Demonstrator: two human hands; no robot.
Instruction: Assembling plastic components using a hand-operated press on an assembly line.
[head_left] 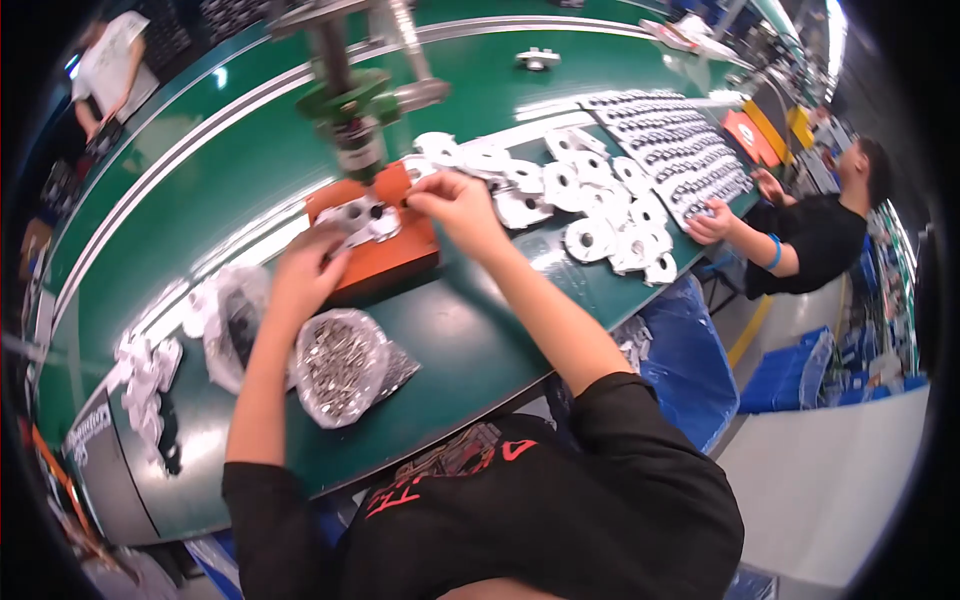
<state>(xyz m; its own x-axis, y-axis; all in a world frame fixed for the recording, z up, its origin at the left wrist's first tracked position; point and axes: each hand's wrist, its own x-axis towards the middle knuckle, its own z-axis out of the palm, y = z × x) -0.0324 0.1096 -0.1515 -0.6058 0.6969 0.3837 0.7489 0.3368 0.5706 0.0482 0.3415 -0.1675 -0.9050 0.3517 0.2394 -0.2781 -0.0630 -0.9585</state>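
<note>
Centrally, just left of mid-frame: one white part (380,229) on orange fixture (396,260), long axis roughly left-to-right, nearer to left hand (307,268) (lower left, grip untellable) than to right hand (458,208) (upper right, fingertips pinched together, contents indiscernible).

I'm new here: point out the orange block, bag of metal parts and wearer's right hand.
Orange block (401,248), head view: top surface.
Bag of metal parts (376,352), head view: clear plastic rim.
Right hand (462,208), head view: back of hand.
</note>
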